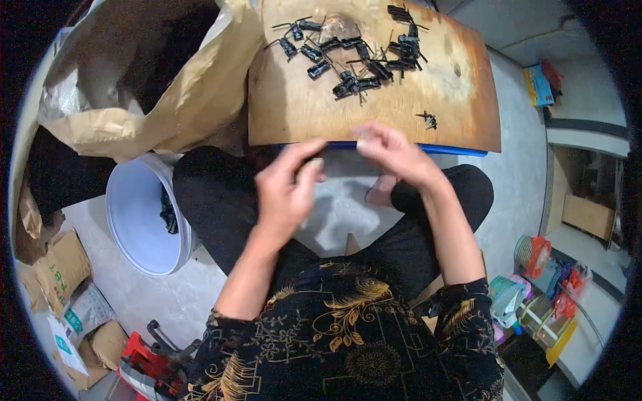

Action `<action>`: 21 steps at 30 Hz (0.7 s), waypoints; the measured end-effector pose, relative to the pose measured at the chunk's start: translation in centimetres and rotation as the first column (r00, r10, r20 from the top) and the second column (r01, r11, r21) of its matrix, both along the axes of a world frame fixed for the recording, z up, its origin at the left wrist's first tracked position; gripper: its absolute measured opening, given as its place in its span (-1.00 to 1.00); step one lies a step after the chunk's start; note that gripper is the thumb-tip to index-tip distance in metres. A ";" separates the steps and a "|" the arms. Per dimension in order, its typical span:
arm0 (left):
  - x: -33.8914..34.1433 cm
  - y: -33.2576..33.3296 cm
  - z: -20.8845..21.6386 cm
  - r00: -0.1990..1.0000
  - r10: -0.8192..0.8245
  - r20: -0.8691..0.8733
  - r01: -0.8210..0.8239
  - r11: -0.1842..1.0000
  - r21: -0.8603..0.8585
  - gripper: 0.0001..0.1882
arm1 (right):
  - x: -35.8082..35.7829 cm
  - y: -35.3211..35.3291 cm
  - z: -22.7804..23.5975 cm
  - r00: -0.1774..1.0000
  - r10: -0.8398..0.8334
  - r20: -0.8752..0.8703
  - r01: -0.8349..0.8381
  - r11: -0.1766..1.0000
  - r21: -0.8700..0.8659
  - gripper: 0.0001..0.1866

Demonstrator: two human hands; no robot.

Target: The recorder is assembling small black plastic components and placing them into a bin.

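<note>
Black parts, past counting, lie on one board; left grip spread, right grip too blurred to tell.

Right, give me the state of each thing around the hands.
Left hand: partly open, blurred.
Right hand: half curled, blurred; grip unclear.
Black parts: loose, scattered on the wooden board.
Small black pieces: bunched apart.
Paper sack: open.
White bucket: open, black contents visible.

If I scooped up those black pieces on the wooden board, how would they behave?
The black pieces look small, so they're probably light. Being thin-pronged, they might bend or snap if squeezed. Where they overlap, they could snag and drag together.
</note>
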State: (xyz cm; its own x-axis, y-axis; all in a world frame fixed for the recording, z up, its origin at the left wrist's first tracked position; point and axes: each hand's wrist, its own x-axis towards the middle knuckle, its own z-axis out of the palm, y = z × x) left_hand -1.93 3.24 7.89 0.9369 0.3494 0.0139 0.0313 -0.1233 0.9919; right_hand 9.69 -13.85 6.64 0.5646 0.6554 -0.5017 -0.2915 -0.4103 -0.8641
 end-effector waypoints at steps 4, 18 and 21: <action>-5.5 9.0 5.3 0.937 0.283 0.203 -0.333 0.899 0.283 -0.70 | 4.1 1.3 -3.0 0.717 -0.030 0.697 0.186 0.971 -0.149 -0.62; -14.7 23.7 0.6 0.835 0.458 0.306 -0.391 0.102 0.915 -0.44 | 5.7 1.3 -4.7 0.791 -0.195 0.579 0.329 0.935 -0.134 -0.67; -9.4 13.7 3.5 0.901 0.292 0.320 -0.432 0.567 0.701 -0.44 | 1.6 1.0 -1.9 0.924 -0.278 0.262 0.313 0.945 -0.100 -0.73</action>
